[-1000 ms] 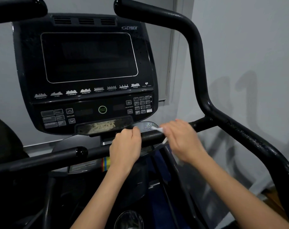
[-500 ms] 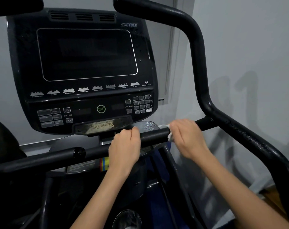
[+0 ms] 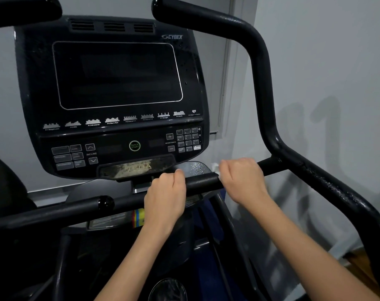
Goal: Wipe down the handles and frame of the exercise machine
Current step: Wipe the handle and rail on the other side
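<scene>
Left hand and right hand both curl around the black handlebar below the Cybex console, marked "QUICK START", "INCLINE", "RESISTANCE"; a white wipe peeks beside the right hand.

Both our bare forearms reach forward and up from the bottom edge. Our left hand shows its back, knuckles up, fingers curled over and thumb tucked alongside. Our right hand sits near it, slightly higher, fingers curled tightly under, wrist angled inward.
</scene>
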A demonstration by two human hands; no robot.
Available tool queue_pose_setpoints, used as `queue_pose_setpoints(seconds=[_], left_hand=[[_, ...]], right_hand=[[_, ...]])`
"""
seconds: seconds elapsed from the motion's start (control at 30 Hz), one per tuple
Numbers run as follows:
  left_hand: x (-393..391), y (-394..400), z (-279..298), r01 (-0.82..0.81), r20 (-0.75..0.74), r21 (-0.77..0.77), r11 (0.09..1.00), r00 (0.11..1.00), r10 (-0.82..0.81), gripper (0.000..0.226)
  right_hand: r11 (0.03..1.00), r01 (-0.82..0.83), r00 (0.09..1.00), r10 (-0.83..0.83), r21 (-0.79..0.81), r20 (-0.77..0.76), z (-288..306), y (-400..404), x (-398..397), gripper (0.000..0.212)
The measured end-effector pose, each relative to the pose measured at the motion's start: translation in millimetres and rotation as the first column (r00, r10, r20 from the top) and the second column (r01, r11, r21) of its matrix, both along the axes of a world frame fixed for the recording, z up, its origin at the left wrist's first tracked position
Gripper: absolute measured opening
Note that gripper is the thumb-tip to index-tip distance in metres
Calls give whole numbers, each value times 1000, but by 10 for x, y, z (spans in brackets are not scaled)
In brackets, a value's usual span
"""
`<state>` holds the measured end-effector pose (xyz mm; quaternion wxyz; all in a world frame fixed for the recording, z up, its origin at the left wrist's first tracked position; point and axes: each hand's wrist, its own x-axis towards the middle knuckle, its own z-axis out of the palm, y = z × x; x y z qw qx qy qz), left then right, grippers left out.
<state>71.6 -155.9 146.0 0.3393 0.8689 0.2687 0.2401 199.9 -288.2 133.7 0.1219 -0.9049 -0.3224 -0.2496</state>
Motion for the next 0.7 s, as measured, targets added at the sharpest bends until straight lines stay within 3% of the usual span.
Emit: queue_pose_setpoints(seconds=[0.07,0.2,0.27,0.37,0.43,0.5,0.57,0.63,0.7], left_hand=[[1,7,-16,8,-3,23,1000,1000,-7,39],[29,78,-112,16,17,15,1000,1000,-16,27],[28,77,-112,24,17,5,1000,1000,-25,32],[13,35,-39,21,14,-15,1000,1000,-21,43],[11,26,-33,28,11,5,1000,1000,-28,43],[19,45,-53,26,-5,32,999,1000,-25,41],[32,65,-88,35,-11,71,997,999,-34,37],[39,79,-108,34,2,66,997,999,-34,34],[38,82,-120,25,35,41,999,999,-26,32]], right_hand=[[998,34,999,-35,-58,-7,73,212,-203,32],[953,-262,965,259,151,38,-35,421,-559,37],[933,-336,942,329,132,70,-99,244,-455,39],[976,-203,976,196,78,94,-101,8,-76,35],[1000,-6,1000,6,-6,23,-3,13,26,31],[994,39,999,-41,-98,-19,45,154,-57,33],[996,-56,997,59,-63,46,39,336,-283,30],[966,-252,966,248,55,79,-66,400,-487,33],[938,-328,945,325,111,40,-165,268,-526,38]])
